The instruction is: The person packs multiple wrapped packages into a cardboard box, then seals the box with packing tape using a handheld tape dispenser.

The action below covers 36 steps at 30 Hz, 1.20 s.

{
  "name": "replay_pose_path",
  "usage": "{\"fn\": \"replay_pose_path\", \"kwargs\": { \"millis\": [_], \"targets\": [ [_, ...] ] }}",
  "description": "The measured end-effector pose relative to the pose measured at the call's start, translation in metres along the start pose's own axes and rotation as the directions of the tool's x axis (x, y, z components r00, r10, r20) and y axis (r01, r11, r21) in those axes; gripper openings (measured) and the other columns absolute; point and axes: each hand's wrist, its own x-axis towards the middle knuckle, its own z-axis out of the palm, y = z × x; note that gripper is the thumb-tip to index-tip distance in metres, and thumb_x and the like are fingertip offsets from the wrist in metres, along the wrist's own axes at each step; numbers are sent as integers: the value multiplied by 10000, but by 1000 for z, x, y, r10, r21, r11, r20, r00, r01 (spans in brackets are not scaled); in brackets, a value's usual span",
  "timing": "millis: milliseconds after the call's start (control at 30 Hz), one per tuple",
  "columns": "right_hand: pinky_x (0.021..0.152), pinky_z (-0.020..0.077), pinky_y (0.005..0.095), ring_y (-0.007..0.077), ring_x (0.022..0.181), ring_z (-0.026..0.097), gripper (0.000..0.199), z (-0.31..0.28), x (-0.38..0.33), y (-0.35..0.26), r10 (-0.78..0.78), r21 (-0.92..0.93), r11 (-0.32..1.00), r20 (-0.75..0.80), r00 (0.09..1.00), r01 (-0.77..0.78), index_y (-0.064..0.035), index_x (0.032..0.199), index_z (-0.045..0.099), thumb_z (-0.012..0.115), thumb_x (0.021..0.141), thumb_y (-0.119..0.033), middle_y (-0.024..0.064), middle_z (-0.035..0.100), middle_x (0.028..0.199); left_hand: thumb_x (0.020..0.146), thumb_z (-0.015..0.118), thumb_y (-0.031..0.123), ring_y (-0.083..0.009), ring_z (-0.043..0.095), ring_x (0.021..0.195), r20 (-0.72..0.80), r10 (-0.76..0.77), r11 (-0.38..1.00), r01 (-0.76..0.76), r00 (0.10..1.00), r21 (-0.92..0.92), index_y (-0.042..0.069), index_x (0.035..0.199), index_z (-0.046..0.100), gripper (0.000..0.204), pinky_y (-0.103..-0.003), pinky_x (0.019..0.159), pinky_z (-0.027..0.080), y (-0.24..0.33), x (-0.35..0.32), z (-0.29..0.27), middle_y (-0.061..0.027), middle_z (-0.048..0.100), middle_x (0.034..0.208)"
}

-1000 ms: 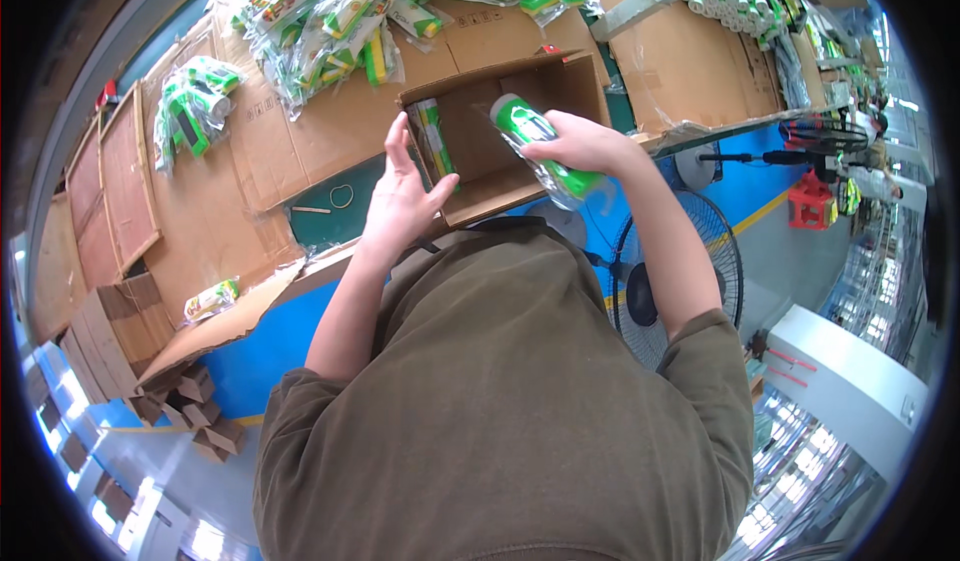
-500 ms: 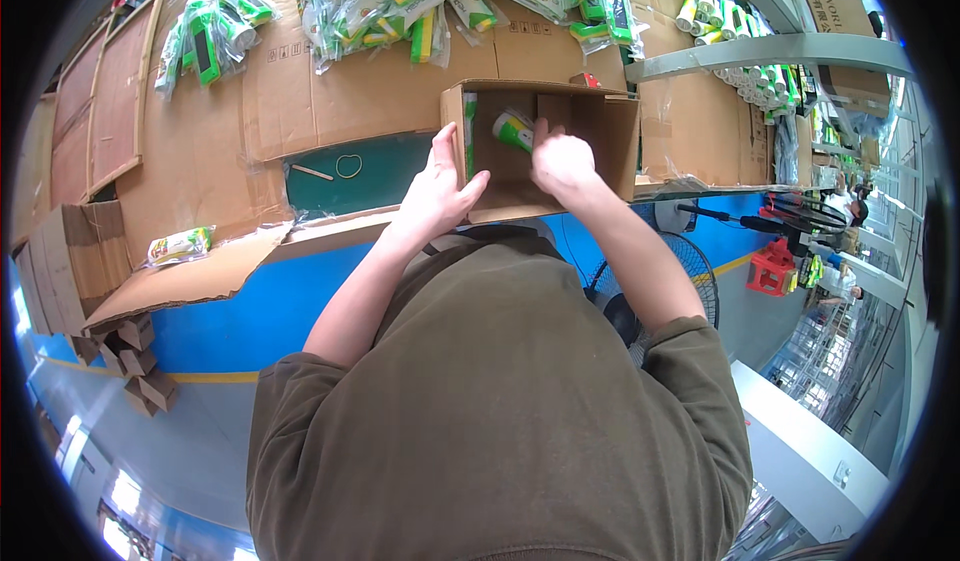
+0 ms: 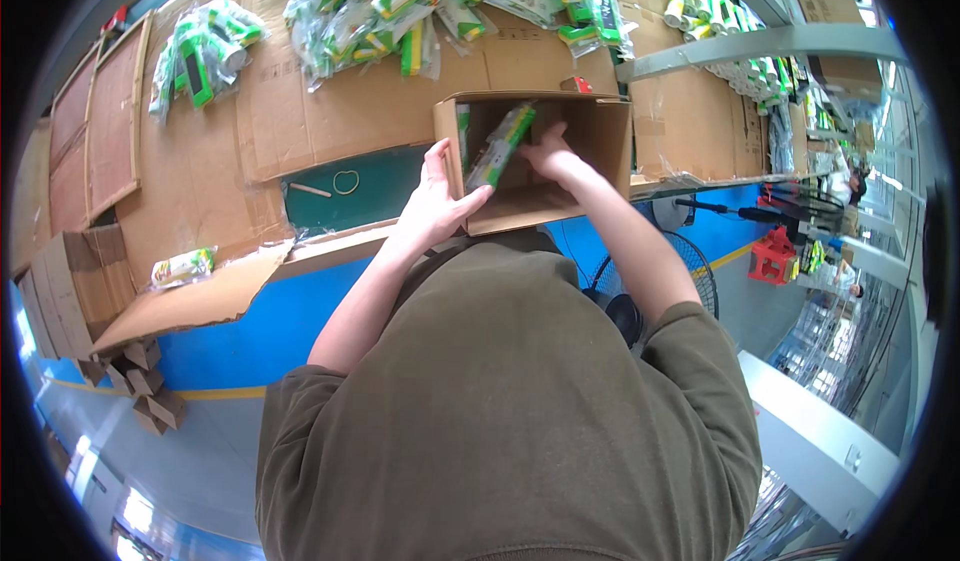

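Observation:
An open cardboard box (image 3: 612, 151) stands at the near edge of the worktable in front of me. My left hand (image 3: 437, 196) grips its left wall, fingers outside and thumb over the rim. Slanting inside the box is a green-and-white package in clear plastic (image 3: 502, 148); its lower end lies by my left thumb. My right hand (image 3: 550, 154) reaches into the box just right of this package. Its thumb and fingers are apart, and the fingertips come close to the package; whether they touch it I cannot tell. Another green-and-white package (image 3: 463, 126) stands along the left inner wall.
A heap of bagged green-and-white packages (image 3: 400, 11) covers the table's far side, with a smaller bunch (image 3: 205, 46) to its left. One bagged package (image 3: 183, 268) lies on a cardboard flap at left. A grey metal bar (image 3: 760, 46) crosses at right. A fan (image 3: 680, 271) stands below.
Inside the box, the package has turned from end-on to a long slant beside my left thumb. My right hand's fingers have spread away from it. My left hand stays on the box wall.

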Motion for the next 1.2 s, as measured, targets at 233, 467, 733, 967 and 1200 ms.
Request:
{"fn": "replay_pose_path", "kwargs": {
  "millis": [233,467,733,967,1200],
  "targets": [
    [658,588,357,261,870,689,957,115,78,-43,-13,-41,998,493,870,39,29,1497,248,683,821,-489,210,598,1242,882,685,189,-304,356,1335,-91,100,986,-111,991,-124,8,1480,203,789,-391,1122,301,-46,-6,-5,-170,273,1451],
    [790,535,462,422,921,663,1151,70,6,-67,-196,37,981,199,960,192,10,1514,11,786,680,-163,255,680,991,896,629,109,-257,465,1199,-27,78,915,-82,997,-395,53,1466,166,736,-376,1019,394,-43,-9,4,-167,393,1392],
    [975,471,436,386,1122,603,1081,101,71,-39,-403,-335,786,359,842,519,-9,1536,10,722,803,-362,318,544,1282,817,629,74,-260,469,1191,-1,106,894,-96,994,-438,17,1462,241,755,-381,1051,361,-18,9,-1,-151,443,1362],
    [1056,407,410,363,1276,493,1087,96,25,-49,-409,-68,873,439,800,484,6,1529,61,731,781,-410,296,445,1401,825,632,72,-244,464,1183,-84,25,924,-55,996,-377,40,1433,271,708,-367,1044,353,-55,-8,-11,-133,437,1337],
    [981,470,432,392,1165,571,1227,105,27,-50,-336,-13,928,403,852,372,-69,1545,50,854,652,-316,218,600,1259,846,651,99,-242,465,1181,-68,57,887,-82,996,-455,62,1433,260,707,-373,1052,343,-57,-1,-17,-129,443,1323]
  ]
}}
